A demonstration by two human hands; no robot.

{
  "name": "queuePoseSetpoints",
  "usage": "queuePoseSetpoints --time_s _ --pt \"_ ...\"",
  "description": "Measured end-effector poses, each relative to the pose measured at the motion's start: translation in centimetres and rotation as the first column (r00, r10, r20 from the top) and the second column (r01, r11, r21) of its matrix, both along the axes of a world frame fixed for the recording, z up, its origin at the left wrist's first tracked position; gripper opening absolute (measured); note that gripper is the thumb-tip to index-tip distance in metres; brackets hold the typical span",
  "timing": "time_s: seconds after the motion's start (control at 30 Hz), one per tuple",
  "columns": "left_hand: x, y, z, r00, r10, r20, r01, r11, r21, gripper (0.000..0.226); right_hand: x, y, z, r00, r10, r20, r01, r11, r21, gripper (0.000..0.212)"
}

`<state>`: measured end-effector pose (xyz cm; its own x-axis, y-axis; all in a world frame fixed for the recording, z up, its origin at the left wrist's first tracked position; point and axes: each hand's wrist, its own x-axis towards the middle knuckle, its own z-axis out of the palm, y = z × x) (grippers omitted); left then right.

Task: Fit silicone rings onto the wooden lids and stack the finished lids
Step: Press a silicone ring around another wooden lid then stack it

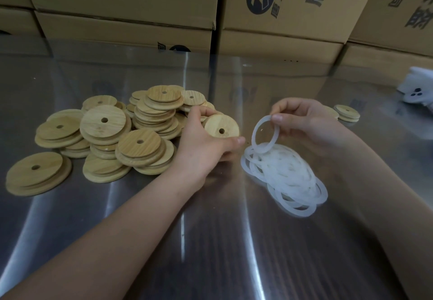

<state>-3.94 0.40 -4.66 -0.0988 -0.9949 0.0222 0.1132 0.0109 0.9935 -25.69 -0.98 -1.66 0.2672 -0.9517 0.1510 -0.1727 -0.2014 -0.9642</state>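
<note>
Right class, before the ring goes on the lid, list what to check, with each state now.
1. Left hand holds one wooden lid: ok.
2. Right hand pinches a single silicone ring: ok.
3. Ring lifted free of the ring pile: cannot tell, its lower edge overlaps the pile.
4. Lid's stepped side faces the ring: cannot tell.
5. Lid stack in place beyond the right hand: ok.

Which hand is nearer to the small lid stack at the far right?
Right. The right hand, pinching a ring, is just left of the stack; the left hand, gripping a lid, is farther left.
</note>
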Motion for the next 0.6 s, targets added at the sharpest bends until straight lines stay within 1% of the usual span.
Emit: queuePoseSetpoints --time_s 0.1,0.23,0.3,0.37,0.43,0.57,0.6 --pt "0.0 0.2 0.2 0.993 -0.023 -0.115 0.031 0.998 0.061 0.048 0.6 0.3 0.1 0.997 0.038 0.068 -0.039 0.999 0.017 0.007" --pt "0.0 0.1 0.5 0.970 -0.056 -0.235 0.097 0.981 0.170 0.022 1.6 0.7 0.1 0.992 0.062 0.107 -0.063 0.998 0.009 0.005" --pt "0.0 0.0 0.6 0.957 -0.090 -0.274 0.149 0.968 0.200 0.028 2.1 0.7 0.0 0.994 0.053 0.096 -0.053 0.999 -0.003 0.007" --pt "-0.1 0.0 0.7 0.956 -0.104 -0.276 0.164 0.965 0.204 0.035 2.6 0.8 -0.2 0.996 0.038 0.078 -0.036 0.999 -0.022 0.006" --pt "-0.1 0.1 0.6 0.955 -0.130 -0.267 0.185 0.964 0.192 0.037 3.0 0.8 -0.5 0.998 0.012 0.062 -0.009 0.999 -0.037 0.007" --pt "-0.1 0.2 0.5 0.951 -0.206 -0.231 0.241 0.962 0.131 0.023 3.7 0.8 -1.0 0.996 -0.049 0.074 0.053 0.997 -0.061 0.012" --pt "-0.1 0.2 0.4 0.955 -0.206 -0.215 0.235 0.965 0.116 0.024 3.8 0.8 -1.1 0.995 -0.064 0.074 0.069 0.995 -0.069 0.011"
